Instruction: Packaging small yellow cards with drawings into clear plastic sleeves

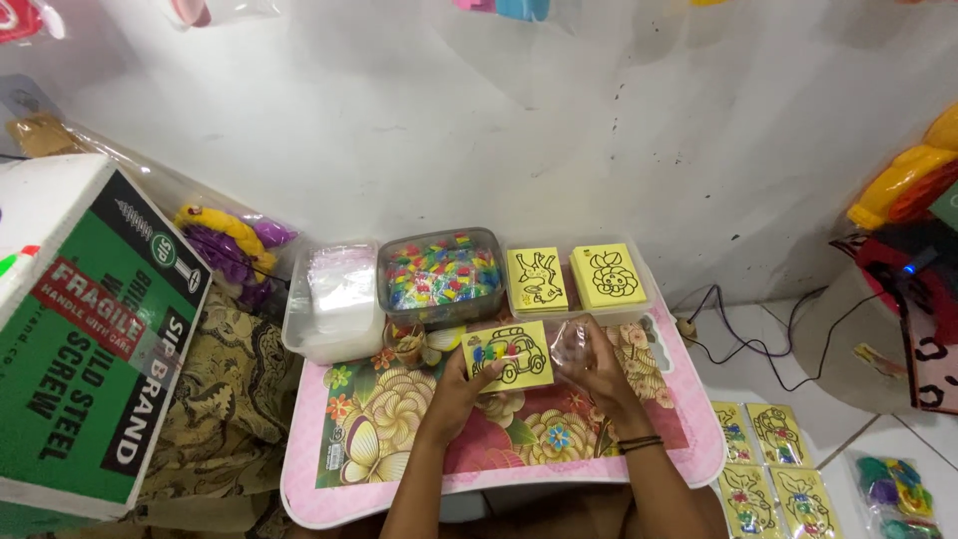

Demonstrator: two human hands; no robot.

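Left hand (461, 384) pinches one yellow car card (509, 356) on the pink tray table (319, 489); right hand (597, 367) grips one clear plastic bag (571, 344) just beside it. Behind the card: three containers, two yellow card stacks (574, 276) in one.

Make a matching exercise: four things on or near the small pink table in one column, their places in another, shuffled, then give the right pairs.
Things:
1. Yellow card with a car drawing
2. Tub of colourful small pieces
3. Green cardboard box
4. Clear plastic bag

Places:
A. In the right hand
B. Far left, beside the table
C. In the left hand
D. Back of the table, middle

Pairs: 1-C, 2-D, 3-B, 4-A
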